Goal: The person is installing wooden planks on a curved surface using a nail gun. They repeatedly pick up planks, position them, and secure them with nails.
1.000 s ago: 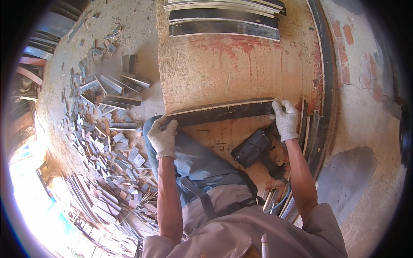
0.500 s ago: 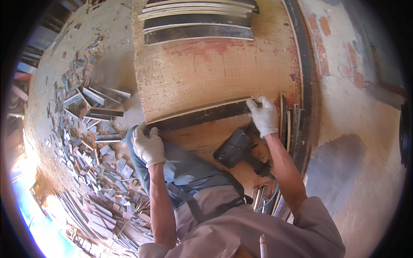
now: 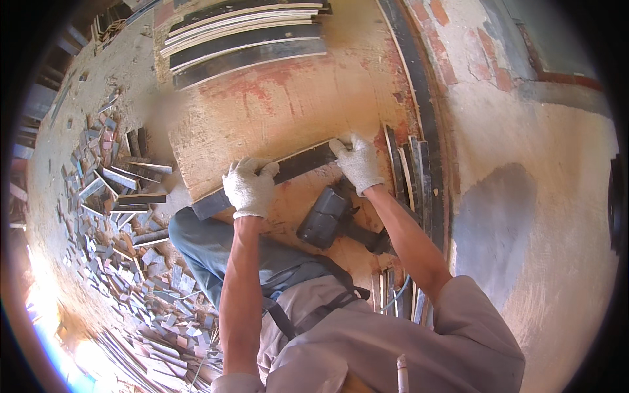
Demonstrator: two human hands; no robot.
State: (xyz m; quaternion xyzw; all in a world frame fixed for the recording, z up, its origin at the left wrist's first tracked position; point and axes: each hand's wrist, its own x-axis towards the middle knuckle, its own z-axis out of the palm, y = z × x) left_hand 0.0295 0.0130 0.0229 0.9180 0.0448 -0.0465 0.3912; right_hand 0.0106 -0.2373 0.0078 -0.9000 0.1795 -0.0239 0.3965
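A long dark-faced plywood strip [image 3: 304,162] lies slantwise across the wooden work surface, its pale edge facing away from me. My left hand [image 3: 250,188], in a white knit glove, is closed over the strip left of its middle. The strip's left end sticks out past that hand, near my knee. At the right end my gloved right hand [image 3: 358,164] grips the strip, thumb toward the left. Just below the strip, a black nail gun [image 3: 325,216] rests on the wooden surface, under my right forearm. Neither hand touches it.
Dark plywood strips [image 3: 249,52] are stacked at the far end of the wooden surface [image 3: 262,118]. More strips [image 3: 413,173] stand at its right, along a dark edge rail. Many offcuts [image 3: 124,190] litter the floor at left. A plastered wall [image 3: 498,144] rises at right.
My left hand has shifted from the strip's left end inward, nearer my right hand. The view has turned, so the stack and nail gun appear further left.
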